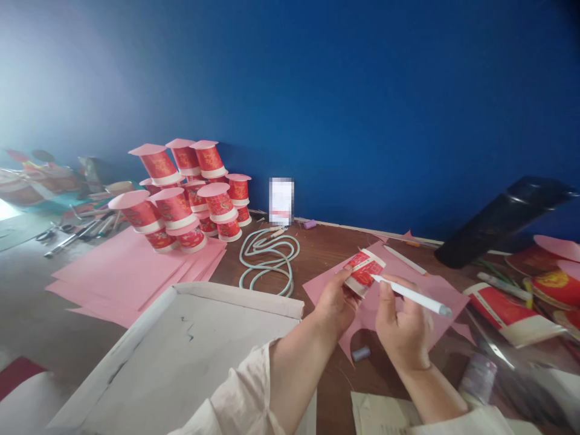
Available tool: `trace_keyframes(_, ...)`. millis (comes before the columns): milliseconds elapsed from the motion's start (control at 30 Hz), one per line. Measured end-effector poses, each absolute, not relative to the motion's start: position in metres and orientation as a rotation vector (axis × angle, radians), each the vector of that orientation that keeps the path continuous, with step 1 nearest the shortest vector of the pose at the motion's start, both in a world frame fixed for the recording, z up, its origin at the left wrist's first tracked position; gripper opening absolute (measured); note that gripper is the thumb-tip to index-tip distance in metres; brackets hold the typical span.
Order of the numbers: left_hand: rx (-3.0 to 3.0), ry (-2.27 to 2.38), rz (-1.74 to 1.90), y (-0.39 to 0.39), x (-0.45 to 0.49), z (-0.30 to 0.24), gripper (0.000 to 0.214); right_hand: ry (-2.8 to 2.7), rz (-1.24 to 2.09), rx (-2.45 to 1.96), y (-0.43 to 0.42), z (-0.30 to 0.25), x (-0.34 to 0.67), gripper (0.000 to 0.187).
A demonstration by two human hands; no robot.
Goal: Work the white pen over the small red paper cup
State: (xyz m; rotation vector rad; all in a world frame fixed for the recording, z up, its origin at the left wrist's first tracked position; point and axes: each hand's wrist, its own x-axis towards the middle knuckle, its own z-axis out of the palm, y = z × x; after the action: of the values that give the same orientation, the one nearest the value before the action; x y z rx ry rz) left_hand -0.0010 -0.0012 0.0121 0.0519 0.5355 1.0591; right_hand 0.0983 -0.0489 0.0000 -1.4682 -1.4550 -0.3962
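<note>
My left hand (338,302) is closed around a red paper cup (368,272) with a white band and gold print, tilted over a cut sheet of pink paper (437,302). In my right hand (403,329) is a white marker (419,297), gripped like a pen, its tip at or very near the cup's red side; I cannot tell if it touches. A small grey cap (361,353) lies on the table below my hands. Beyond the cup, a white pen (405,260) rests on the pink paper.
Stacked red cups with pink paper tops (217,202) stand at left by pink sheets (122,266). A coiled pale cable (272,260) lies mid-table, behind a white box lid (181,356). At right are a leaning black bottle (493,226), scissors (496,347) and another red cup (512,311).
</note>
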Motion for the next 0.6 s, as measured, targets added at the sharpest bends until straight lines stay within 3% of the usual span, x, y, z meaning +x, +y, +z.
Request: trace_keyframes(600,0.056,0.521,1.042,0.0005,-0.0013,0.012,0.016,-1.422,-0.453,-1.398,-0.0505,0.0054,0.0952,0.019)
